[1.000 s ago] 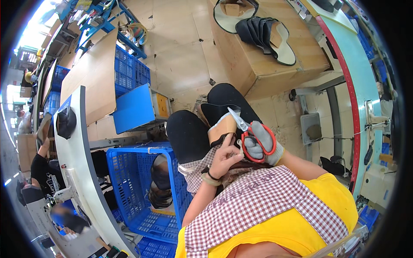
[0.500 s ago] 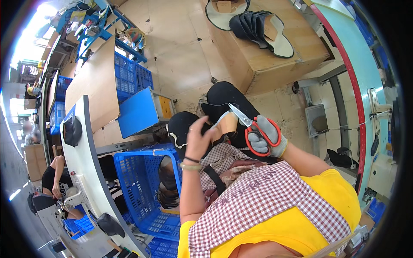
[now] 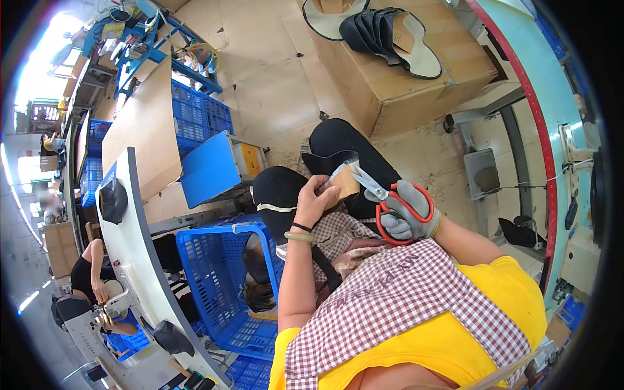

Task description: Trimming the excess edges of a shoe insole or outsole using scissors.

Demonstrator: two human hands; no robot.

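Note:
My left hand point(image 3: 312, 203), bare with a bracelet at the wrist, pinches the edge of a shoe upper point(image 3: 348, 184), black outside with a tan lining, over my lap. In my gray-gloved right hand point(image 3: 409, 211) is a pair of scissors point(image 3: 372, 184) with red loop handles. Their blades stand parted and point up and left, right at the tan lining. Whether they touch it I cannot tell. Part of the upper is hidden behind my left fingers.
Left of my lap stands a blue plastic crate point(image 3: 224, 286) with dark shoe pieces inside. Ahead, a cardboard box point(image 3: 383, 97) bears stacked black uppers point(image 3: 377, 36). A white sewing table point(image 3: 140, 240) runs along the left, where another person's hand point(image 3: 99, 289) works at a machine.
My left hand, blurred and raised beside the upper before, has closed on its edge. The scissors have shifted slightly right and down, with the blades now more parted.

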